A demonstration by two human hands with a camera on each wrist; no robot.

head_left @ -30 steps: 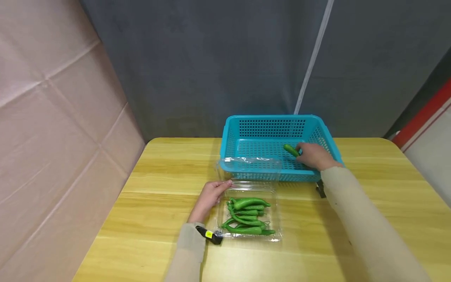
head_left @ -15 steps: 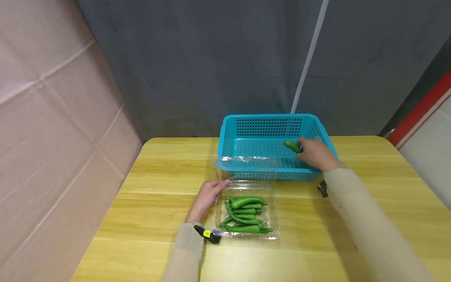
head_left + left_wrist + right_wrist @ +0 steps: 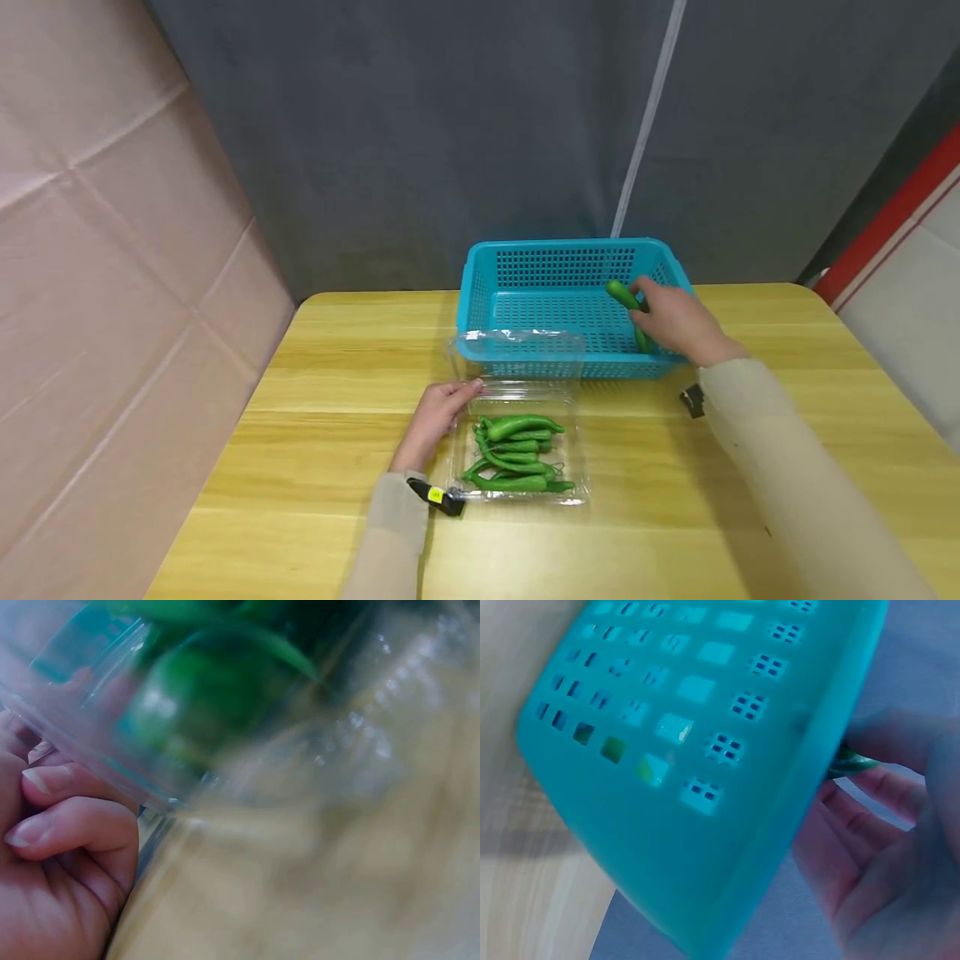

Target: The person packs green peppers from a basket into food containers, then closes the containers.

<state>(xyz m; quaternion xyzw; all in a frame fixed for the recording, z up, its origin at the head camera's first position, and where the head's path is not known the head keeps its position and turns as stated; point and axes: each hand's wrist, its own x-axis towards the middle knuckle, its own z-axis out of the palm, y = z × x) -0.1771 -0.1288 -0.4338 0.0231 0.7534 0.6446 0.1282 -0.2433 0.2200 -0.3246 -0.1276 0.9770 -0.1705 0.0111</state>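
My left hand grips the left side of an open clear plastic clamshell box near its hinge, thumb on the edge. In the left wrist view its fingers curl beside the box wall. Several green chili peppers lie side by side in the box. My right hand holds a green chili pepper over the right part of the blue plastic basket. Under that hand, another green pepper shows in the basket. The right wrist view has the basket wall hiding most of the held pepper.
The box's clear lid leans up against the basket's front wall. Both containers stand on a wooden table. A dark grey partition rises behind the table, and a pale covered wall stands at the left.
My right hand has lifted the pepper slightly, and another pepper beneath it has come into sight. The left hand keeps its grip on the box. The whole view has shifted a little.
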